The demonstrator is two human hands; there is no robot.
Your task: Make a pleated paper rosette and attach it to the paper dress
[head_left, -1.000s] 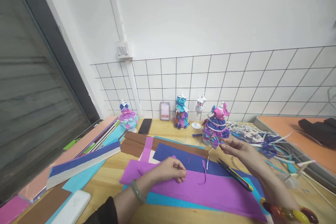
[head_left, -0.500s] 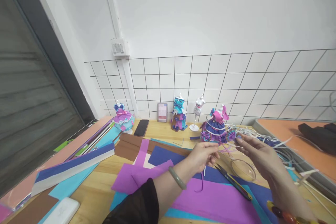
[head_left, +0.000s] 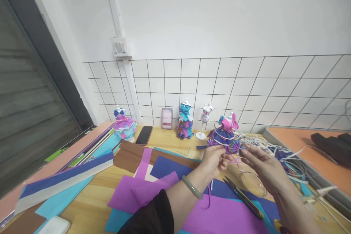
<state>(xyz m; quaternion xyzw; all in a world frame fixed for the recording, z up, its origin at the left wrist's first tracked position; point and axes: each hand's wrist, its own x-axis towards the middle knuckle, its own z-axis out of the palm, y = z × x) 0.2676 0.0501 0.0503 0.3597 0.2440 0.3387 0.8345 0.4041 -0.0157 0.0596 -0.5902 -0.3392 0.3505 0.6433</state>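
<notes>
My right hand (head_left: 261, 162) has its thumb and fingers closed at the edge of a pleated purple-and-blue paper rosette (head_left: 236, 147). To its left, my left hand (head_left: 214, 161), with a green bangle (head_left: 192, 187) on the wrist, is closed in a pinch. What lies between those fingertips is too small to make out. A narrow purple paper strip (head_left: 209, 195) curls down below it. Just behind both hands stands a small dress form in a pink and navy paper dress (head_left: 224, 133), its lower part partly hidden. Black-and-yellow scissors (head_left: 244, 197) lie under my hands on purple paper (head_left: 219, 214).
At the back stand a bare white dress form (head_left: 206, 113), two dressed forms (head_left: 185, 120), a phone (head_left: 144, 135) and a small screen (head_left: 167, 118). A clear round roll (head_left: 253, 184) and tangled strips (head_left: 285, 157) lie right. Paper sheets (head_left: 79, 175) cover the left.
The view has shifted slightly, so things on the table appear a little further left. My right hand and the rosette have come slightly closer to my left hand.
</notes>
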